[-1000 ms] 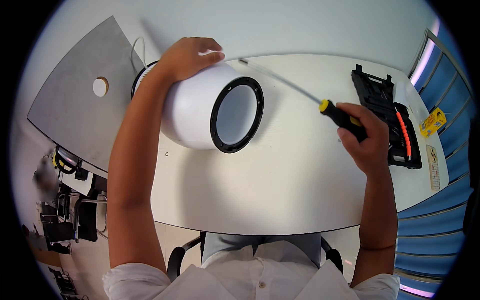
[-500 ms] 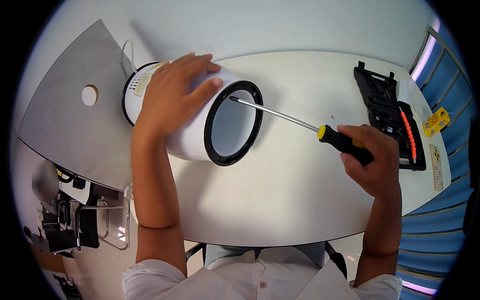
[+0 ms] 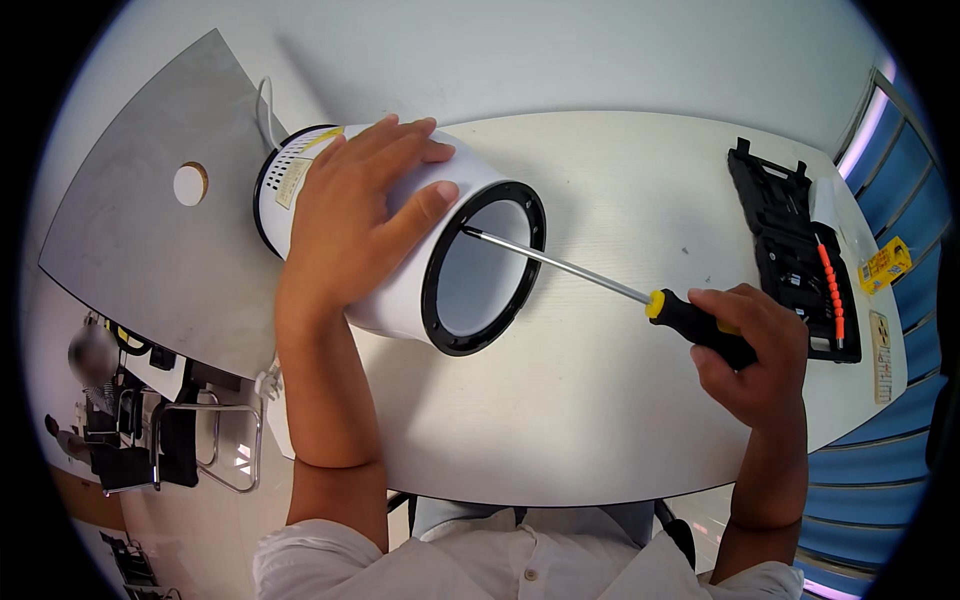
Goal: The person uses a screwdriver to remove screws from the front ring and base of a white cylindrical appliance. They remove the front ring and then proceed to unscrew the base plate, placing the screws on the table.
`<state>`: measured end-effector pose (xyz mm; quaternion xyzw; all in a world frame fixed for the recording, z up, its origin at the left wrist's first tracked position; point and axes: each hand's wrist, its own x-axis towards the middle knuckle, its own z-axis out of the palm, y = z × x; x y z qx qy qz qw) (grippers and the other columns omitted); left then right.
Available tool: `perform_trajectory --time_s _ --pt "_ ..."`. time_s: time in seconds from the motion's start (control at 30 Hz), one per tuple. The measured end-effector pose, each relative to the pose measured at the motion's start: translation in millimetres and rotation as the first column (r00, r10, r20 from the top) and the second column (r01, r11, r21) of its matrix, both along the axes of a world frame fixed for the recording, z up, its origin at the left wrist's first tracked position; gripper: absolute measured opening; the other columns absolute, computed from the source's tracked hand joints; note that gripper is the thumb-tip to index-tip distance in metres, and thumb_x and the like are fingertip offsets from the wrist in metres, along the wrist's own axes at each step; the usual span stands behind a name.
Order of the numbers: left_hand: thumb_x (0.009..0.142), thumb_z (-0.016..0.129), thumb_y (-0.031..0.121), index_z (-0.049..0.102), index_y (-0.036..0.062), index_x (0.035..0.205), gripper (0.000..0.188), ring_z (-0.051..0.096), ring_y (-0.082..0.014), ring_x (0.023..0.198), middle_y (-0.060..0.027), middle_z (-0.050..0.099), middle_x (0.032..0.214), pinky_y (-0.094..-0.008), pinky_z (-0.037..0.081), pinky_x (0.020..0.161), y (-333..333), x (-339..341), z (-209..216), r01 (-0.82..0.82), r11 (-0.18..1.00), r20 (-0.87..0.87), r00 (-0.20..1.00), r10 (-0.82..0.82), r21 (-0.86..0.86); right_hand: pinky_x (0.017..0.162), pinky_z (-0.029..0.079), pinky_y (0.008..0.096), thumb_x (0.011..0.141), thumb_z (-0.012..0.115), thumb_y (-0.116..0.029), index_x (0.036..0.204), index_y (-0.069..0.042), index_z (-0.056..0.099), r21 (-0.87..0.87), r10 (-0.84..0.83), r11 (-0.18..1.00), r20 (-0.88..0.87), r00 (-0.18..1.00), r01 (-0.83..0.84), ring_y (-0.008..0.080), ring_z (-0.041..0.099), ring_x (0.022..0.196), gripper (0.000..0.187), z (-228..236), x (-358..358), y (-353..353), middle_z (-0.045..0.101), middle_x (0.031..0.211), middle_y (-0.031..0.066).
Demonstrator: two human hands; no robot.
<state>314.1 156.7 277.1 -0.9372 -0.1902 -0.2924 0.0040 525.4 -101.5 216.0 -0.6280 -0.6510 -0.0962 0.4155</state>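
A white cylindrical housing (image 3: 385, 305) with a black rim ring (image 3: 432, 300) lies on its side on the table, its open end turned toward the right. My left hand (image 3: 365, 205) rests over its upper side, fingers spread across the curve. In my right hand (image 3: 755, 355) is a screwdriver (image 3: 690, 318) with a black and yellow handle and a long metal shaft. Its dark tip is at the left inner edge of the ring; whether it sits in a screw I cannot tell. Small holes dot the ring. A vent grid and a pale label show at the housing's far end.
An open black tool case (image 3: 790, 250) lies at the right, with an orange flexible shaft (image 3: 832, 290). Past it are a small yellow box (image 3: 885, 265) and a pale strip-shaped item (image 3: 881, 355). Tiny dark bits lie mid-table. A grey tabletop (image 3: 150, 240) adjoins at left.
The whole view has shifted slightly, so everything sits lower and further right. Against the ring, the screwdriver tip has moved a little left and nearer along the inner edge. My left hand stays on the housing.
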Motion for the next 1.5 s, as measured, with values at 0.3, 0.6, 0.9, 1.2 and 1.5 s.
perform_trajectory --time_s 0.3,0.6,0.9,1.2,1.5 --pt "0.085 0.060 0.036 0.066 0.0042 0.112 0.042 0.048 -0.0333 0.128 -0.0107 0.065 0.121 -0.0443 0.030 0.108 1 1 -1 0.018 1.000 0.016 1.000 -0.018 0.008 0.053 0.048 0.0268 0.062 0.069 0.000 0.107 -0.002 0.065 0.018 0.001 1.000 -0.010 1.000 -0.001 0.0200 0.062 0.059 0.045 2 0 -2 0.062 0.073 0.0105" --pt "0.084 0.059 0.040 0.068 0.0054 0.108 0.043 0.049 -0.0352 0.126 -0.0132 0.063 0.124 -0.0464 0.031 0.107 3 1 -2 0.042 0.999 0.049 0.998 -0.040 -0.032 0.051 0.046 0.0269 0.062 0.068 0.002 0.107 -0.002 0.065 0.053 0.012 0.999 -0.028 1.000 -0.011 0.0190 0.060 0.057 0.045 -1 -2 0 0.061 0.072 0.0100" --pt "0.086 0.057 0.043 0.068 0.0051 0.109 0.045 0.050 -0.0359 0.126 -0.0133 0.063 0.124 -0.0465 0.031 0.107 6 2 -3 0.052 0.999 0.030 0.998 -0.052 0.002 0.050 0.046 0.0276 0.063 0.069 0.002 0.108 -0.002 0.065 0.062 -0.026 0.998 -0.007 1.000 0.027 0.0194 0.060 0.058 0.045 -5 -3 0 0.061 0.073 0.0098" --pt "0.091 0.052 0.038 0.069 0.0073 0.107 0.038 0.049 -0.0355 0.127 -0.0121 0.063 0.125 -0.0478 0.030 0.109 4 6 -4 0.035 0.999 0.045 0.998 -0.036 0.005 0.052 0.044 0.0315 0.062 0.073 0.001 0.109 -0.006 0.068 0.176 -0.131 0.979 0.190 0.973 0.098 0.0202 0.056 0.062 0.048 -4 -10 -2 0.060 0.077 0.0069" --pt "0.092 0.052 0.033 0.069 0.0069 0.107 0.035 0.051 -0.0340 0.125 -0.0118 0.064 0.122 -0.0446 0.033 0.106 6 9 -5 0.037 0.999 0.048 0.998 -0.036 -0.008 0.055 0.038 0.0303 0.063 0.076 -0.002 0.109 -0.009 0.070 0.210 -0.257 0.959 0.347 0.902 0.192 0.0176 0.051 0.065 0.047 1 -17 -10 0.059 0.082 0.0041"
